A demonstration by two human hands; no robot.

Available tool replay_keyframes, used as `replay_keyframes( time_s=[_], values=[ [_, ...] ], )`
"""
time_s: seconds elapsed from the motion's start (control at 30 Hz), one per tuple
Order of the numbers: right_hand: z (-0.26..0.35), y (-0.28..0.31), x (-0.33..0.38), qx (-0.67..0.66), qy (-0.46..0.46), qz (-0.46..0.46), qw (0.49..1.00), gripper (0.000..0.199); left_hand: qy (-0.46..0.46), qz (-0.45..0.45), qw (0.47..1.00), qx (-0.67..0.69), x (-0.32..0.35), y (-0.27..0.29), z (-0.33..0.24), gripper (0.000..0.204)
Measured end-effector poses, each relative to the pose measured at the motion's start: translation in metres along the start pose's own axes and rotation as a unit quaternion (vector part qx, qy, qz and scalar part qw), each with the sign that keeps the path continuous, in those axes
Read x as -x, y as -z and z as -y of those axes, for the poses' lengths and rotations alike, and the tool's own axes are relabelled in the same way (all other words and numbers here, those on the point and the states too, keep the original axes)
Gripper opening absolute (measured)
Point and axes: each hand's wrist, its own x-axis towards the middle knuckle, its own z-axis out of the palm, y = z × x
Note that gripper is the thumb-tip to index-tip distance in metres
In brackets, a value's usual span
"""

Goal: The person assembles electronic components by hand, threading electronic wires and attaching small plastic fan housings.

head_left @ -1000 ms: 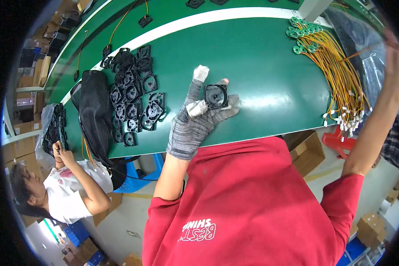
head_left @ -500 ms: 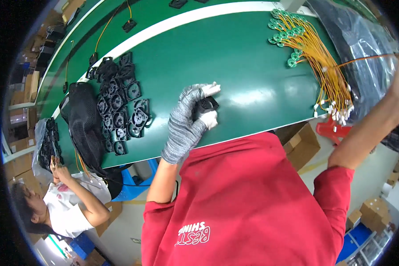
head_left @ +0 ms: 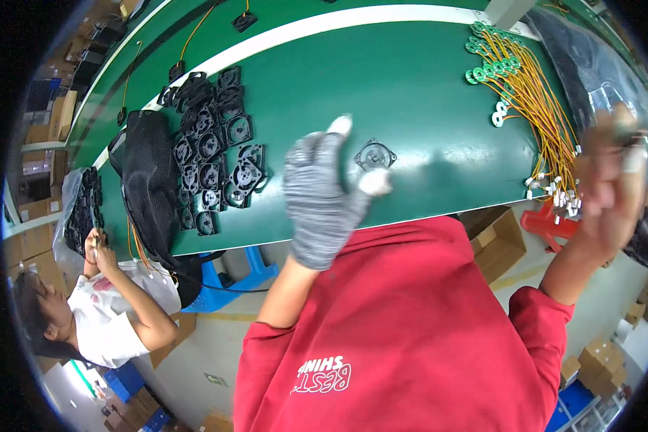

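Observation:
A square black fan frame (head_left: 375,154) with a round middle lies on the green worktable (head_left: 425,108). My left hand (head_left: 320,191), in a grey glove with white fingertips, is beside it. Thumb and fingers are spread and nothing is in them; the thumb tip reaches the frame's near edge, though contact is unclear. At the far right, my bare right hand (head_left: 610,183) is raised by a bundle of orange-yellow wires (head_left: 536,104) with green ring-shaped boards and white connectors. Motion smears its fingers. Something small and dark shows at the fingertips, too blurred to name.
Several black fan frames (head_left: 210,147) are clustered left of my left hand, next to a black mesh bag (head_left: 149,162). Clear plastic sheeting (head_left: 590,68) covers the right end. A co-worker (head_left: 115,309) sits at the left, hands raised by the table. An open carton (head_left: 498,241) stands below the edge.
My left hand has opened and let go of the black fan frame, which now lies on the table. My right hand has come down and inward; the orange wire stretched toward it no longer shows.

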Motion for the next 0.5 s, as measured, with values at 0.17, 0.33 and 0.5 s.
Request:
replay_keyframes(
  time_s=[0.17,0.33,0.5],
  values=[
    [-0.085,-0.025,0.016,-0.004,-0.147,0.051,0.988,0.022,-0.035,0.092,0.995,-0.001,-0.009,-0.021,-0.002,0.064],
    [-0.119,-0.026,0.047,-0.056,-0.274,0.078,0.957,0.01,-0.156,0.177,0.97,0.066,-0.011,-0.007,0.009,0.065],
    [-0.132,-0.039,0.06,0.0,-0.281,0.079,0.956,0.005,-0.044,0.081,0.995,0.027,0.002,-0.015,0.007,0.067]
  ],
)
